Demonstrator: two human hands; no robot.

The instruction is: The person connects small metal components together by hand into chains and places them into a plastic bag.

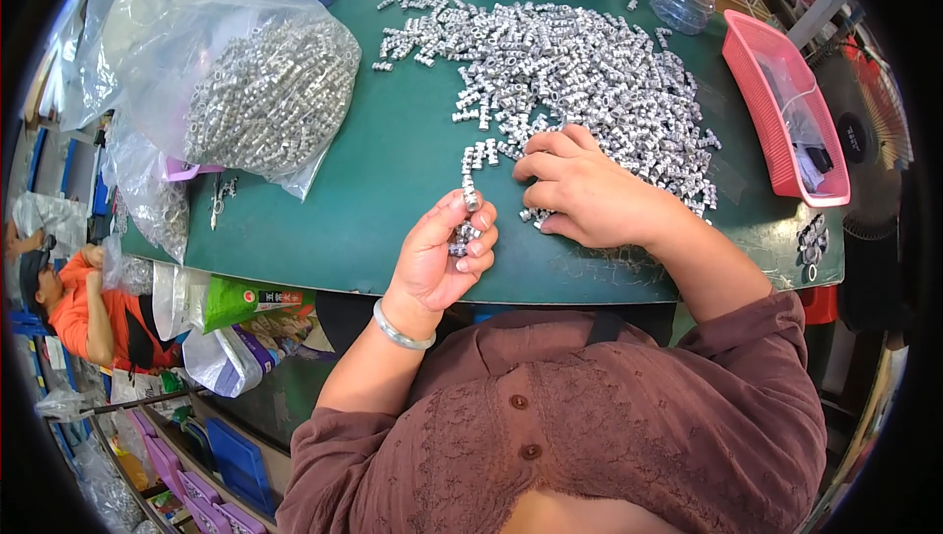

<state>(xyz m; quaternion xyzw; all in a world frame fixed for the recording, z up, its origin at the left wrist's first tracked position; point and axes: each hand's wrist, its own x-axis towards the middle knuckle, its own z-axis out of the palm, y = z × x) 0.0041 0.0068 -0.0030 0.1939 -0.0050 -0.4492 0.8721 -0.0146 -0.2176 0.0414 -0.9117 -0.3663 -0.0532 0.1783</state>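
Silver ribbed metal sleeves (589, 67), heaped loose on green tabletop (403, 131); several gripped in your left hand (432, 264); your right hand (594, 195) curled at their near edge, its grip unclear.

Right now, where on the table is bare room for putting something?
Bare tabletop lies between the filled plastic bag and the metal pile; a narrower strip separates pile and pink basket. Around the right hand, it is crowded.

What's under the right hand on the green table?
Small silver metal pieces peek out at the edge of the right hand. Whatever is beneath the palm, on the green table, is covered, so I can't tell.
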